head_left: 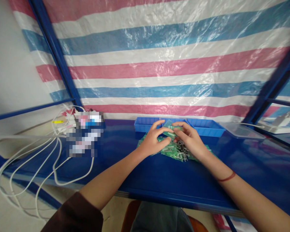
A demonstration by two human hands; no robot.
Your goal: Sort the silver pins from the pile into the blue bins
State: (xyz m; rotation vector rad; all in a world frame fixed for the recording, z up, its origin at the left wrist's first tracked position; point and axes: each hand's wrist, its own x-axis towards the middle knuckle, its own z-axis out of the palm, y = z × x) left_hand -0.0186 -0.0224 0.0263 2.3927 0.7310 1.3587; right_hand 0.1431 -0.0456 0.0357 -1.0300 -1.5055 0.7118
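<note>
My left hand (153, 141) is at the near-left side of a small green plastic bag (168, 125), its fingers spread and curved and the thumb apart from the index finger. At the bag's right side is my right hand (190, 140), its fingers and thumb closed on the bag's edge. Below the hands lies a loose pile of small metal screws (182, 150). More green plastic bags (170, 152), some with metal pieces in them, are spread under and around the pile, partly hidden by my hands.
Behind my hands stands a row of blue plastic bins (204, 128) on the blue table (125, 174). A clear plastic lid (241, 130) lies to the right. White cables (60, 161) loop over the left end, near a blurred-out patch. A striped plastic sheet (159, 71) hangs behind.
</note>
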